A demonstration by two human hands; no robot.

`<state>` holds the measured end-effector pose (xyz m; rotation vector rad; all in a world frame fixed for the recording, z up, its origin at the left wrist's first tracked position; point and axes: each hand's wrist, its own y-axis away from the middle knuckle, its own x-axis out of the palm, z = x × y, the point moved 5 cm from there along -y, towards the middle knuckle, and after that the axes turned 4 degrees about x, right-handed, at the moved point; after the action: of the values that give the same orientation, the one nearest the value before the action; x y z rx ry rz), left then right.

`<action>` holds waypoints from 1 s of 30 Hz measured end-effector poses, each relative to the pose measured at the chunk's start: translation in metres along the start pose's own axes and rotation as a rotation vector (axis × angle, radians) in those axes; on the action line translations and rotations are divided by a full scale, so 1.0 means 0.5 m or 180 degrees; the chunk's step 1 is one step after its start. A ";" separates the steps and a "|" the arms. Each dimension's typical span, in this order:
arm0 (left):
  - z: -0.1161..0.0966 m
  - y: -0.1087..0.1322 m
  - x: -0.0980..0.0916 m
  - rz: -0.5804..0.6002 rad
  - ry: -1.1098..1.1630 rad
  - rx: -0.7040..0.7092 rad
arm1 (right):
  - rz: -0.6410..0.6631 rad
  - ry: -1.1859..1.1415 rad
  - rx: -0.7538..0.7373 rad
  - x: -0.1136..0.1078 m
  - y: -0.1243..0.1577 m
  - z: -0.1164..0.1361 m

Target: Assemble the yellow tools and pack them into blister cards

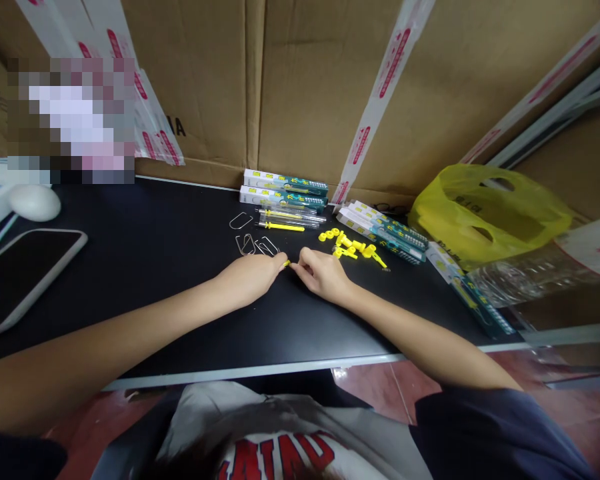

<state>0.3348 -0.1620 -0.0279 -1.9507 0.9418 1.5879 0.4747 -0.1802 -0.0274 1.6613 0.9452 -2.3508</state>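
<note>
My left hand (254,275) pinches a small yellow plastic part (287,265) over the black table. Close beside it, my right hand (325,273) has its thumb and forefinger together at the other end of that part; whatever else lies between those fingers is too small to make out. Just beyond my left hand lie several bent metal wire hooks (247,244). Several loose yellow plastic pieces (356,247) are scattered past my right hand. Clear tubes with yellow rods (285,219) rest behind the hooks.
Printed narrow boxes (280,197) are stacked at the back, with more boxes (383,230) to the right. A yellow plastic bag (440,207) and a clear bottle (510,280) occupy the right side. At left are a phone (30,273) and a white rounded object (35,202). Cardboard (310,87) stands behind.
</note>
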 end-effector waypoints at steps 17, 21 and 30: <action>0.004 0.004 -0.004 -0.0570 0.0521 -0.0083 | -0.0178 0.0190 -0.0037 -0.010 -0.001 -0.002; 0.005 0.005 -0.001 -0.0659 0.0717 -0.0038 | -0.0243 0.0313 -0.0148 -0.010 0.002 0.000; 0.002 0.006 -0.007 -0.0710 0.1516 -0.0053 | -0.0238 0.0380 -0.0218 -0.011 0.003 0.003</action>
<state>0.3314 -0.1626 -0.0246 -2.4049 0.8416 1.0297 0.4764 -0.1835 -0.0229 1.7868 1.1146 -2.2583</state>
